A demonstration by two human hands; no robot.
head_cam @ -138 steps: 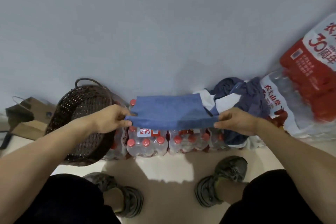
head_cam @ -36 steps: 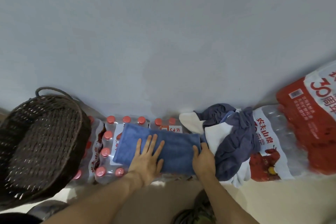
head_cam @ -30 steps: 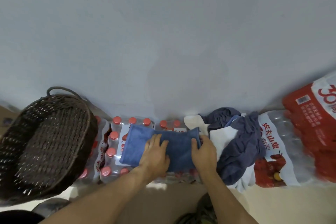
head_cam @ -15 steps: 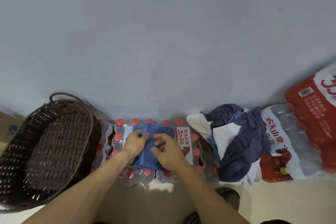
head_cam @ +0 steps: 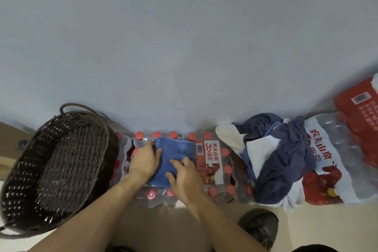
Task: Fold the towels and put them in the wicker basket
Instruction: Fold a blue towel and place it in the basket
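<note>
A blue towel (head_cam: 176,153), folded into a small thick rectangle, lies on a shrink-wrapped pack of water bottles (head_cam: 210,161). My left hand (head_cam: 144,160) grips its left edge, thumb on top. My right hand (head_cam: 185,175) holds its near right part with bent fingers. The dark wicker basket (head_cam: 67,161) stands tilted just left of the pack, and nothing shows inside it. A heap of unfolded towels (head_cam: 282,159), dark blue, white and light blue, lies to the right.
A grey wall rises straight behind everything. A second bottle pack (head_cam: 329,168) and a red one (head_cam: 360,120) stand at the far right. Brown cardboard (head_cam: 10,139) shows behind the basket. My shoe (head_cam: 259,225) is on the beige floor below.
The towel went from being held up in the air to lying on the bottle pack, was pressed flat, then folded from the right into a narrower block. Both hands now sit close together on it.
</note>
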